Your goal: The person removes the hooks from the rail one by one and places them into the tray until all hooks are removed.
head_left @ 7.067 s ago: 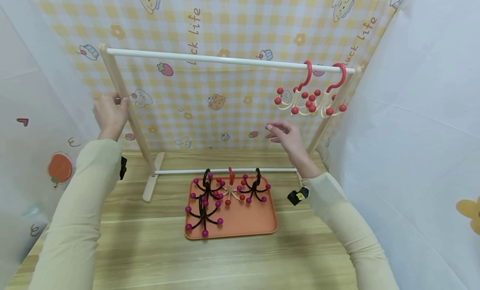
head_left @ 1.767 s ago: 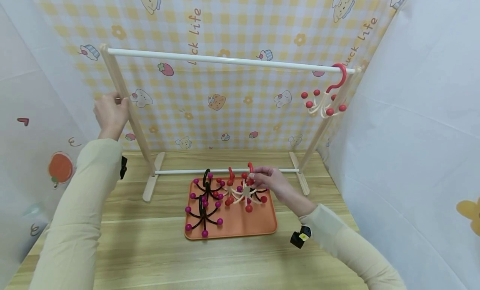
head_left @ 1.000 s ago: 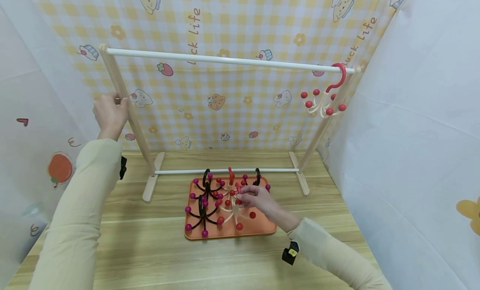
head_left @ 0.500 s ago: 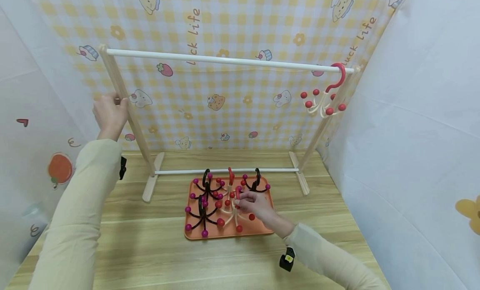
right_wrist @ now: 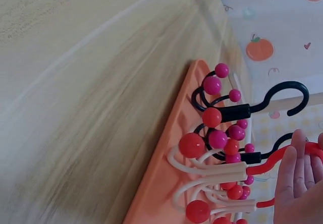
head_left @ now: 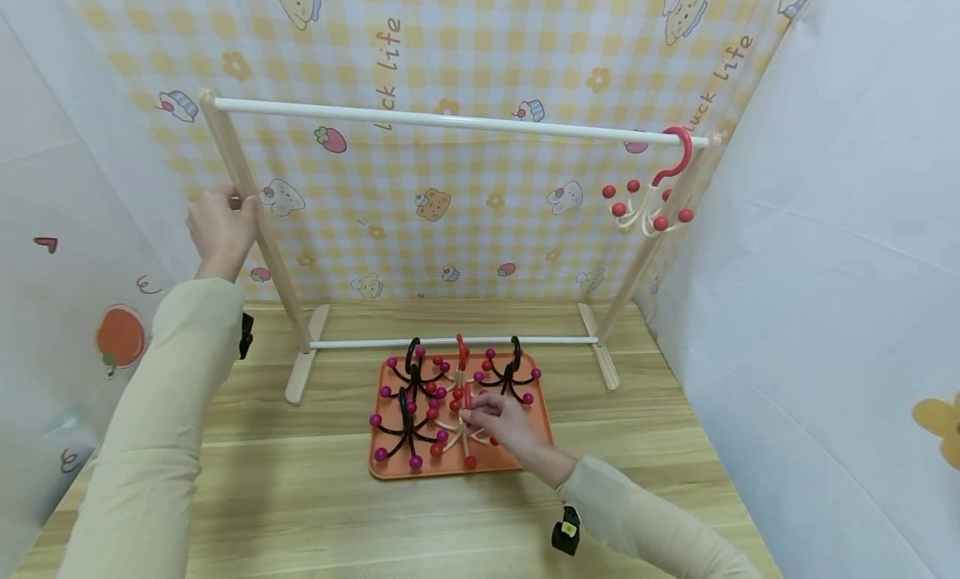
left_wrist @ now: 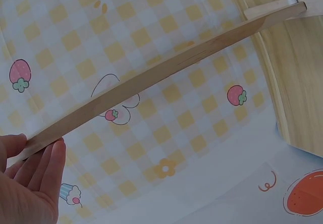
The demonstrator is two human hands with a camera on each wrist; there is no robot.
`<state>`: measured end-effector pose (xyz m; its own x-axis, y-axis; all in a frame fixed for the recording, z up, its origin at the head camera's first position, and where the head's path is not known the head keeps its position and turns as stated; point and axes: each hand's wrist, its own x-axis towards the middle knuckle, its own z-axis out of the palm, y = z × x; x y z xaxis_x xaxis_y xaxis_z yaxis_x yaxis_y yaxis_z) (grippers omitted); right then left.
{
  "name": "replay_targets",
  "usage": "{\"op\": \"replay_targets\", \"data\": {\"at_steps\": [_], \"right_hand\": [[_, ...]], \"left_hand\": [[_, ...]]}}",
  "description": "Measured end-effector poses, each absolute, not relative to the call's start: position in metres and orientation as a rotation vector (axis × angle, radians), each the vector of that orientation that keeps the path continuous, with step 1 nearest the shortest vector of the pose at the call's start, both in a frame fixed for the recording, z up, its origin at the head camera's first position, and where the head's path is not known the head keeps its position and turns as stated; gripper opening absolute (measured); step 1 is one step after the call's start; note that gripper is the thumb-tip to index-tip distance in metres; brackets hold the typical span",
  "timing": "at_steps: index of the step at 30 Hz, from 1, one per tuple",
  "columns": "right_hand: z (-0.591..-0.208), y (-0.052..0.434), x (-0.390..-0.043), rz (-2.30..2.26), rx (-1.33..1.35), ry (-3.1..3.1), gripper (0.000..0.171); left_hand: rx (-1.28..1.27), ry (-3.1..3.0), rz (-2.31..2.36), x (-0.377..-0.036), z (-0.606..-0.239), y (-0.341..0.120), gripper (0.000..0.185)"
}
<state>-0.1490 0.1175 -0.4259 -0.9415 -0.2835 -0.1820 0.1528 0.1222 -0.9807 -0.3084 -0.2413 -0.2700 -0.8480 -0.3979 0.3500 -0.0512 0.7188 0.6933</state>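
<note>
My left hand (head_left: pixel 222 227) grips the left wooden post (head_left: pixel 277 279) of a rack; its thumb and fingers also show around the post in the left wrist view. With thumb and fingers, my right hand (head_left: pixel 510 429) pinches the red hook of a small cream hanger (right_wrist: pixel 222 171) with red ball tips. That hanger is upright at the front middle of an orange tray (right_wrist: pixel 161 178), beside a black hanger (head_left: pixel 408 429) with magenta balls. Behind stand two more black hangers and another red-hooked cream hanger (head_left: pixel 462 354). Some arms and balls overlap and hide one another.
One red-hooked hanger (head_left: pixel 684 158) hangs at the right end of the rack's white top rod (head_left: pixel 450 120). A lower white rod (head_left: pixel 352 343) runs just behind the tray. White cloth walls flank the wooden table (head_left: pixel 300 496).
Earlier, two red-hooked hangers hung on the rod; one is now in my right hand at the tray. It has shifted left and forward, and the front black hanger has turned slightly. My left hand stays put.
</note>
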Motion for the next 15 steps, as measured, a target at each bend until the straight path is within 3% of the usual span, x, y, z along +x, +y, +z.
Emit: {"op": "replay_targets", "data": {"at_steps": [15], "right_hand": [[-0.4299, 0.1228, -0.1522, -1.852, -0.166, 2.124, 0.024]], "left_hand": [[0.346, -2.446, -0.992, -0.3089, -0.2698, -0.2418, 0.037]]}}
